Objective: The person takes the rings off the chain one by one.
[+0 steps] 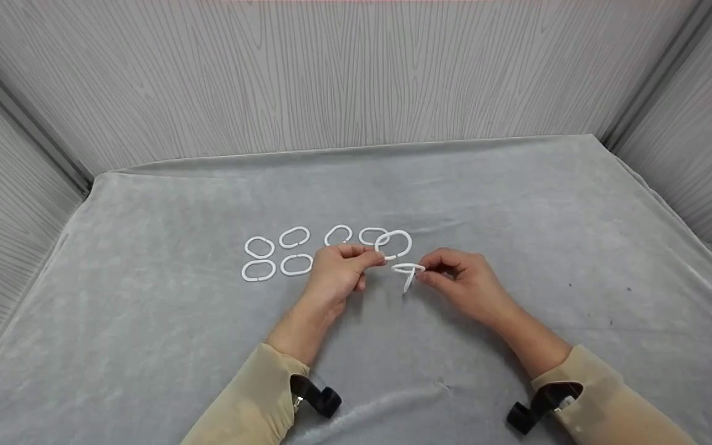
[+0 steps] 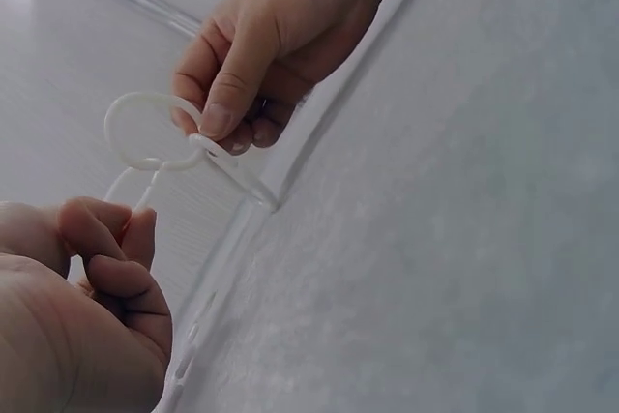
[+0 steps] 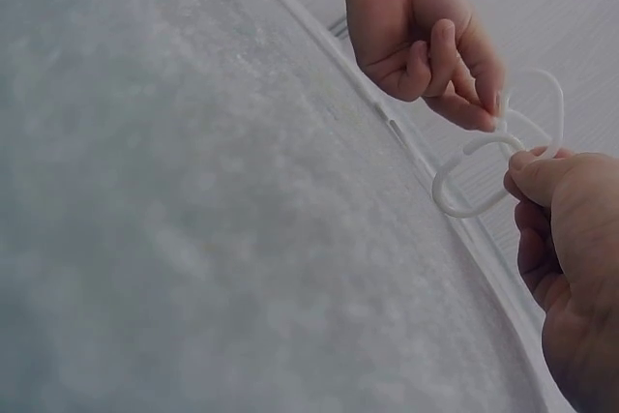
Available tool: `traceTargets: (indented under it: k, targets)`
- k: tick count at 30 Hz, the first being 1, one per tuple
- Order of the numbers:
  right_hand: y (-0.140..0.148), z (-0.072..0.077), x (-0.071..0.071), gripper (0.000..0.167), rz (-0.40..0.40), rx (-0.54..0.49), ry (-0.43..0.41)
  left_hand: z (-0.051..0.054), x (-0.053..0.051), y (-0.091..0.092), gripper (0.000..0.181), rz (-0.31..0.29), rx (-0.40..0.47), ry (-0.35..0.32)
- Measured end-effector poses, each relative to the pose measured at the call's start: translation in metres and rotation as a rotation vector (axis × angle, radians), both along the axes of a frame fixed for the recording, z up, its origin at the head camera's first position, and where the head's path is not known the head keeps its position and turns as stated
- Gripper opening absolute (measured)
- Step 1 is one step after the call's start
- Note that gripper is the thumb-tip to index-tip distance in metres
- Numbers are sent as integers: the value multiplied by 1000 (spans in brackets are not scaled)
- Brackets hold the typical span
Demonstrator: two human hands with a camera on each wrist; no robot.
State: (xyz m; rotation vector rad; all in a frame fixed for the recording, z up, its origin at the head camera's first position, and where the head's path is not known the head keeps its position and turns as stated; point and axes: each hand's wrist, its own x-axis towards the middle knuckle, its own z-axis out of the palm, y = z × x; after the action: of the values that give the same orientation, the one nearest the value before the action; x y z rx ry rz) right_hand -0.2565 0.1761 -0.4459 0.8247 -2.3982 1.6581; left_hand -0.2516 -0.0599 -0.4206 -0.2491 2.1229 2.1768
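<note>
White oval plastic links with a small gap in the side are between the hands, above the grey cloth. My left hand [image 1: 340, 272] pinches one link [image 1: 411, 242] between thumb and forefinger, its loop pointing right. My right hand [image 1: 464, 281] pinches a second link [image 1: 408, 266], seen nearly edge-on, and a third link [image 1: 408, 283] hangs from it. In the left wrist view, the left hand's link [image 2: 118, 184] meets the loop [image 2: 108, 128] in the right hand [image 2: 290, 36]. Whether they are hooked together is unclear. The right wrist view shows the hanging link [image 3: 441, 202] beside the right thumb.
Several loose links lie flat on the grey cloth [image 1: 177, 321], left of and beyond the left hand, such as one at the far left [image 1: 259, 280] and one behind the held link [image 1: 363, 231]. Pale wood-grain panels [image 1: 356, 74] enclose the back and sides.
</note>
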Motion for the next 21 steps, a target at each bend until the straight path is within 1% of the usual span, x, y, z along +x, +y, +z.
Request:
traceTargets:
  k: [3, 6, 10, 13, 18, 21]
  targets:
    - [-1, 0, 0, 8, 1, -10, -5, 0, 0, -3, 5, 21, -42, 24]
    - [-2, -1, 1, 8, 0, -19, -14, -1, -1, -6, 6, 34, -67, 63]
    - [-3, -1, 1, 8, -14, -19, -26, -2, -1, -11, 8, 37, -128, 108]
    - [-2, -1, 1, 8, -24, -16, -31, -2, -1, -13, 10, 30, -182, 118]
    - [-1, -1, 2, 10, -28, -17, -32, -5, -1, -14, 15, 9, -240, 127]
    - [-1, -1, 2, 11, -29, -19, -27, -5, 0, -14, 17, -1, -279, 132]
